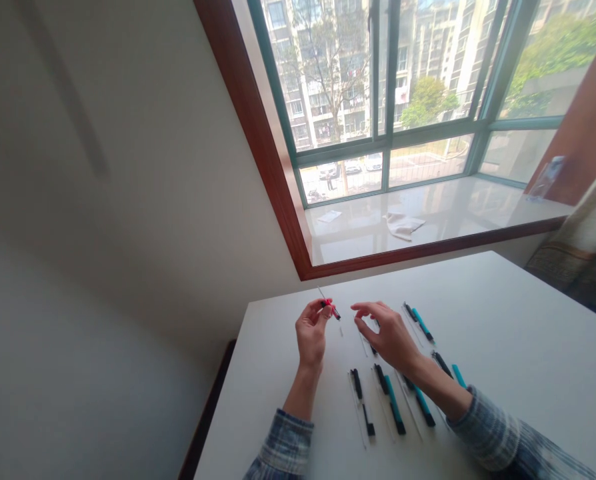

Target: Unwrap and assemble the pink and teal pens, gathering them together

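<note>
My left hand (312, 331) is closed on a small red and black pen part (332, 309), pinched between thumb and fingers. A thin pale rod (321, 293) sticks out above those fingers. My right hand (385, 330) hovers just to the right, thumb and index finger curved with a gap between them and nothing visible in it. Below it, partly hidden, lie a thin refill (363, 345) and a dark pen part. A tiny pale piece (341, 331), too small to name, shows beside my left hand.
On the white table (278, 373) lie several sets of pen parts: black pieces (357, 385), teal barrels (395, 405) and thin white refills (409, 407). Another teal barrel (423, 325) lies farther back. Behind the table, a windowsill (353, 240) holds a crumpled white cloth or paper (402, 225).
</note>
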### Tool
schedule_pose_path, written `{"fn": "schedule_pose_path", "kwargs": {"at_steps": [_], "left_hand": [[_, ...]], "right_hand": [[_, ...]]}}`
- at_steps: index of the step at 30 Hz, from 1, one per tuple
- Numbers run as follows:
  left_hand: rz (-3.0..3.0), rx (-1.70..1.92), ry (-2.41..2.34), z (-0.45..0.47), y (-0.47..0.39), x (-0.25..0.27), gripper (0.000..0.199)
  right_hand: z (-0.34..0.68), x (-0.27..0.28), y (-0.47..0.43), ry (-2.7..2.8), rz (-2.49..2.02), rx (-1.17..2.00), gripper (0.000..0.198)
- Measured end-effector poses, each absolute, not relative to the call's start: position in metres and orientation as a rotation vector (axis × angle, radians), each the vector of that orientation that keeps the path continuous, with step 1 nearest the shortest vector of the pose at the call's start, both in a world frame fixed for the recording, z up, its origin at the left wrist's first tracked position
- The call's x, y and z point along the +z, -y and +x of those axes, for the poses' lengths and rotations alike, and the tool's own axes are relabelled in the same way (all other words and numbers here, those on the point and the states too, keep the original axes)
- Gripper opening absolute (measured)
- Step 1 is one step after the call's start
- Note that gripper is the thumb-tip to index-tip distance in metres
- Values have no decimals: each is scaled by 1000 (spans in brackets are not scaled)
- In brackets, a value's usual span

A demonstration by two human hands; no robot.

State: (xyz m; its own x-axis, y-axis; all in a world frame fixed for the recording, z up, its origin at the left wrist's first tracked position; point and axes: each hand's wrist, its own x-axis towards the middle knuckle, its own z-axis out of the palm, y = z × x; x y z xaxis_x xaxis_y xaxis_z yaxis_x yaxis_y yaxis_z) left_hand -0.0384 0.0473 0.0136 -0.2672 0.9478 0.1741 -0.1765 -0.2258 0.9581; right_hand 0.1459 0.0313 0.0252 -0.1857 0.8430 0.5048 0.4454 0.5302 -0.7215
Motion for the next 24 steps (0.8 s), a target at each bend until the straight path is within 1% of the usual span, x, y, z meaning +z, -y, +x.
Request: {"fn": "schedule_pose_path", "kwargs": {"at_steps": [3, 8, 12, 15, 21, 24], "left_hand": [[982, 1721, -1173, -47, -52, 9, 36], [1020, 1747, -1250, -52, -53, 7, 35], [1051, 1734, -1273, -50, -52, 8, 34], [1063, 1732, -1289, -49, -52, 9, 33], [1045, 1725, -1314, -49, -51, 11, 31], [1034, 1718, -1317, -49, -51, 11, 31]], "right_hand": [[144, 20, -31, 1990, -1065, 468, 34], [137, 10, -26, 2320, -1120, 388, 54], [133, 5, -22, 2449, -1074, 374, 60], [132, 2, -23, 2473, -1026, 359, 58], [133, 2, -24, 2481, -984, 364, 36], [132, 3, -24, 2495, -980, 370, 30]]}}
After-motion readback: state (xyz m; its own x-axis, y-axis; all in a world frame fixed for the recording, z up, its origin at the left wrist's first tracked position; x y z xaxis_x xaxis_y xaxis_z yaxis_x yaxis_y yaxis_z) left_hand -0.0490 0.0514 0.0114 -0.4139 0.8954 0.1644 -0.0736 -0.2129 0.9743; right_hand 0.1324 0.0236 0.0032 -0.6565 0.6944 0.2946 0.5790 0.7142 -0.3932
